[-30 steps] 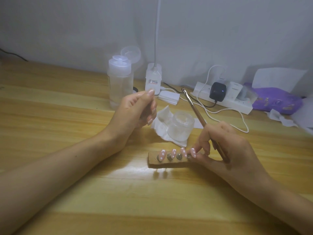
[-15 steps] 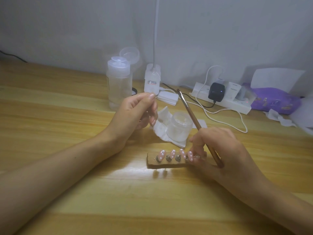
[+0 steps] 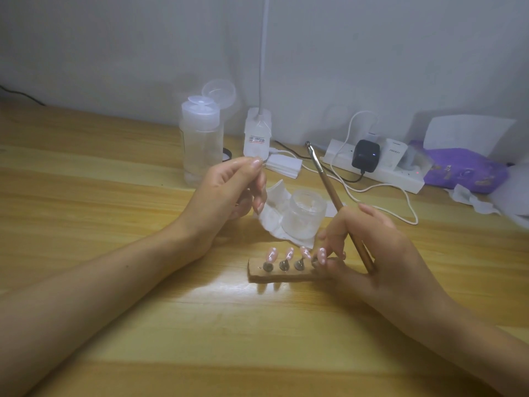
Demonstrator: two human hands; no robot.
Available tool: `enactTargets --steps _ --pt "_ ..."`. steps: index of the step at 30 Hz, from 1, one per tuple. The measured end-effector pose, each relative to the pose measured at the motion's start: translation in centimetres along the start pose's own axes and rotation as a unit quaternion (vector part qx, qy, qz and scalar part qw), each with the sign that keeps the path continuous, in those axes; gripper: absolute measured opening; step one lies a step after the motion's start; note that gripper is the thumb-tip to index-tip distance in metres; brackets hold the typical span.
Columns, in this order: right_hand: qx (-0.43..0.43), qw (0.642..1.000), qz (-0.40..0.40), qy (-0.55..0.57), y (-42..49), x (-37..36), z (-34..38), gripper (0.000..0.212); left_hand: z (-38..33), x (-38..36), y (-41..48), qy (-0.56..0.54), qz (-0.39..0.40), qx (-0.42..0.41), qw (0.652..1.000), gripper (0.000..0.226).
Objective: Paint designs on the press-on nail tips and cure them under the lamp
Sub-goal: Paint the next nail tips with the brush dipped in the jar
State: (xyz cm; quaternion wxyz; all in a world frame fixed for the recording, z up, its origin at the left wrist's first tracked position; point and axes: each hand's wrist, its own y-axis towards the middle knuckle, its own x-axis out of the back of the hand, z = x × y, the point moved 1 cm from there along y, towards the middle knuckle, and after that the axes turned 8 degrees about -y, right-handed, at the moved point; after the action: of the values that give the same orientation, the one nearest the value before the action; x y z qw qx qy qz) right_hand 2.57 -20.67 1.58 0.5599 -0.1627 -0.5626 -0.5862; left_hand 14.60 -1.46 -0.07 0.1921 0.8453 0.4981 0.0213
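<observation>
Standing near the back of the wooden table, a tall clear plastic bottle has its round flip lid open. It is transparent, and I cannot tell how much liquid is inside. Closer, a small round jar of thick clear glass stands on a crumpled white tissue. Its content looks pale, but I cannot tell what it is.

Just in front of the jar is a flat brown strip, rough like wood or cork, with four small metal studs. On each stud sits a nail tip, glossy pink with white dots. The right hand pinches the right end of this strip with its fingertips. The same hand grips a thin gold-coloured brush, which points up and away.

The left hand is raised beside the jar, fingers curled and thumb near the forefinger. Whether it holds something, I cannot tell. A white power strip lies by the wall.
</observation>
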Motion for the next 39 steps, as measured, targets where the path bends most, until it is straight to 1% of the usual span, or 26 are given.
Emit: enactTargets --steps 3,7,9,12,17,18,20,22,23,25,27,28,31,32,33,36,39 --pt "-0.012 0.999 -0.013 0.033 0.9 0.6 0.2 0.029 -0.1 0.0 -0.1 0.001 0.025 -0.014 1.000 0.031" --pt "-0.008 0.998 -0.024 0.061 2.7 1.6 -0.1 0.034 -0.5 -0.3 -0.5 0.020 0.083 -0.041 0.996 0.015" --pt "0.005 0.997 -0.025 0.076 3.7 1.8 0.0 0.031 -0.6 -0.4 -0.7 0.033 0.118 -0.041 0.992 0.014" --pt "0.030 0.995 -0.023 0.093 5.1 1.5 0.2 0.029 -0.4 -0.5 -0.6 0.015 0.145 -0.026 0.989 0.022" --pt "0.065 0.993 -0.038 0.091 6.2 0.7 0.5 0.038 0.0 -0.1 -0.3 -0.019 0.161 0.012 0.987 0.014" --pt "0.068 0.992 -0.040 0.094 6.2 0.5 0.3 0.038 0.1 0.0 -0.2 -0.021 0.167 0.023 0.985 0.013" --pt "0.073 0.991 -0.029 0.105 6.4 0.3 -0.1 0.031 0.2 0.1 -0.1 -0.022 0.170 0.040 0.984 0.013" --pt "0.082 0.989 0.000 0.121 6.5 0.4 -0.8 0.022 0.3 0.2 0.0 -0.028 0.159 0.049 0.986 0.010" --pt "0.086 0.987 0.015 0.137 6.5 0.5 -1.2 0.022 0.2 0.2 0.1 -0.036 0.148 0.050 0.987 0.011" --pt "0.083 0.980 0.027 0.177 6.6 1.1 -2.2 0.022 0.0 0.4 0.3 -0.065 0.112 0.049 0.990 0.021" --pt "0.053 0.975 0.002 0.214 6.8 2.2 -3.2 0.014 -0.4 0.6 0.6 -0.091 0.071 0.043 0.992 0.019" --pt "0.022 0.971 -0.019 0.236 6.8 2.9 -3.7 0.016 -0.6 0.6 0.8 -0.099 0.053 0.039 0.993 0.015" --pt "-0.091 0.949 -0.085 0.291 6.7 4.5 -5.4 0.049 -0.9 0.3 1.1 -0.098 -0.003 0.040 0.994 0.005" --pt "-0.117 0.943 -0.094 0.296 6.6 4.9 -5.9 0.056 -0.8 0.2 1.1 -0.093 -0.018 0.041 0.995 0.005" --pt "-0.132 0.940 -0.097 0.298 6.6 5.2 -6.2 0.059 -0.7 0.0 1.1 -0.089 -0.028 0.042 0.995 0.006" --pt "-0.145 0.932 -0.089 0.320 6.6 5.4 -6.3 0.051 -0.3 -0.6 0.6 -0.073 -0.047 0.039 0.995 0.006" --pt "-0.141 0.944 -0.061 0.294 6.6 4.7 -6.1 0.037 -0.2 -1.0 0.2 -0.039 -0.054 0.016 0.998 0.005"
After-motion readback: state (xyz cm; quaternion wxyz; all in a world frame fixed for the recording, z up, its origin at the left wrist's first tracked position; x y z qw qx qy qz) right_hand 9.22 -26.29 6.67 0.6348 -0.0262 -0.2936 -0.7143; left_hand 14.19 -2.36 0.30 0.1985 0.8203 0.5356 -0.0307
